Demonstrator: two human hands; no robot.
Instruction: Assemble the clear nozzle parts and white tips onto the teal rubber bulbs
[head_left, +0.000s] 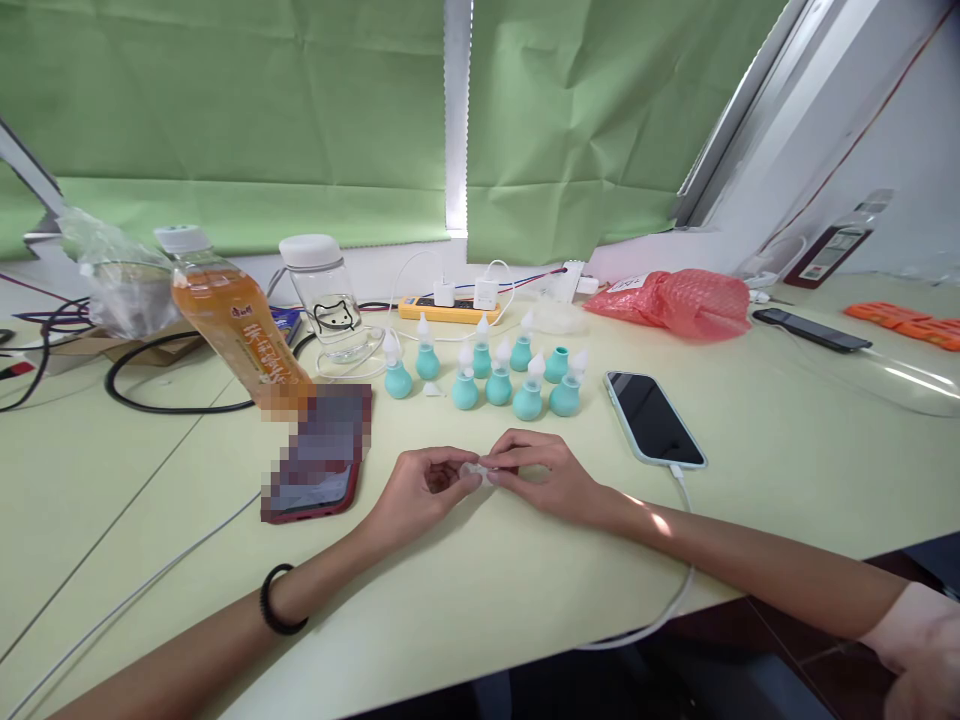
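Observation:
A small clear piece [474,470] is pinched between my two hands above the table, its details too small to tell. My left hand [431,488] grips its left side with thumb and fingers, and my right hand [541,474] closes on its right side. Beyond the hands stand several teal bulbs [499,386] with pointed whitish tips. One teal bulb [556,366] at the back right shows an open top without a tip. A loose whitish tip [433,390] lies on the table by the bulbs at the left.
On the left are a red-cased phone [322,460], an orange drink bottle [232,325] and a clear jar [324,300]. A charging phone [654,418] lies right, its cable crossing under my right arm. Behind are a power strip [450,310] and red bubble wrap [675,303].

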